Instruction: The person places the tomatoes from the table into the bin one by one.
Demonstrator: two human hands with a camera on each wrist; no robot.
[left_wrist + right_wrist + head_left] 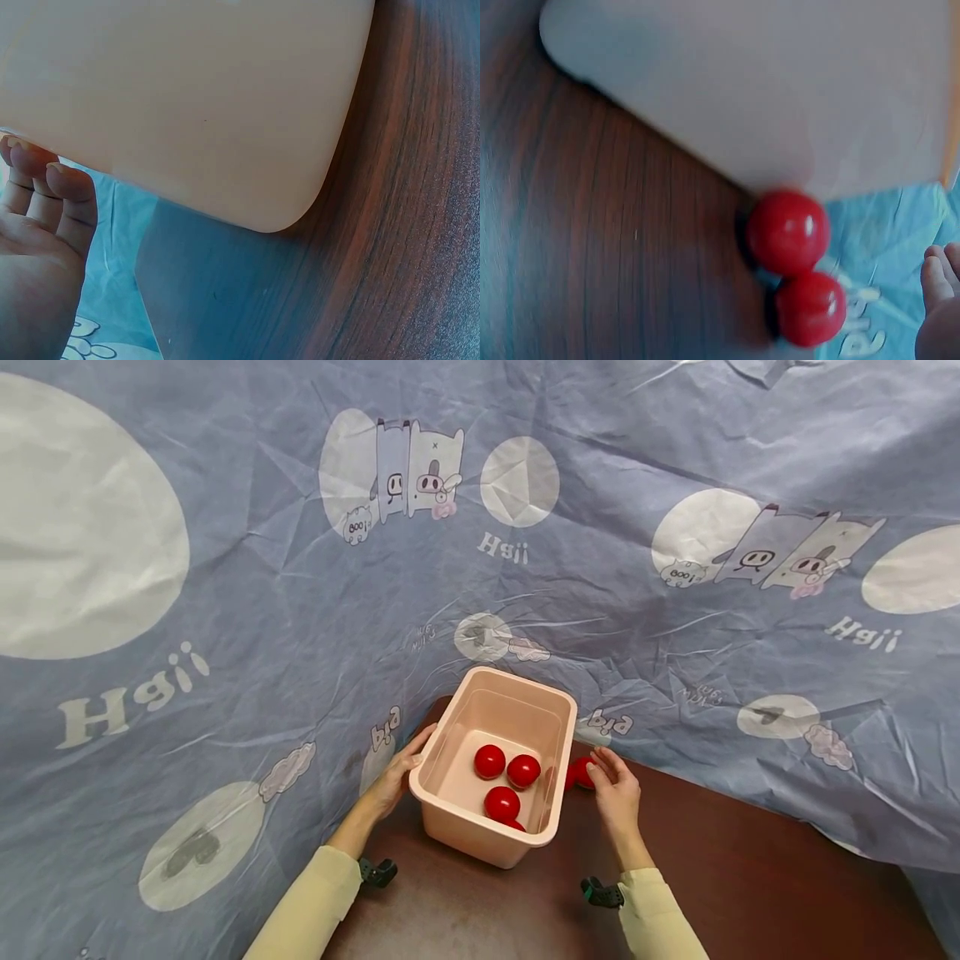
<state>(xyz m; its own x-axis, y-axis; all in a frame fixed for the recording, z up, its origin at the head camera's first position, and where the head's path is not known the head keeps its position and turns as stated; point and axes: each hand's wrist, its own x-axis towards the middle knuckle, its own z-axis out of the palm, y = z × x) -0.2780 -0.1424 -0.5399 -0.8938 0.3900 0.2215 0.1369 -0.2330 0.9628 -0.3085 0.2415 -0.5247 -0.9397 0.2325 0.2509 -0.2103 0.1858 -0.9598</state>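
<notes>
Patterned blue cloth around a brown worktop, a bin between two hands

Creased cloth (262,610), printed with pale circles, pigs and lettering, hangs around the far and left sides of the worktop (735,843). Dark wood grain covers this surface, with a paler sheen near the front. In the corner stands a pink bin (472,837) with four red balls (502,803) visible inside, one mostly hidden by the front rim. Two more, the outer balls (788,232), lie touching each other beside its right wall.

Both forearms reach forward in cream sleeves (315,902), dark straps (377,872) at the wrists. The left hand (392,781) grips the bin's left side, fingertips against the wall. The right hand (618,789) holds nothing, its fingers loosely bent near the outer balls, with a gap showing in the right wrist view.
</notes>
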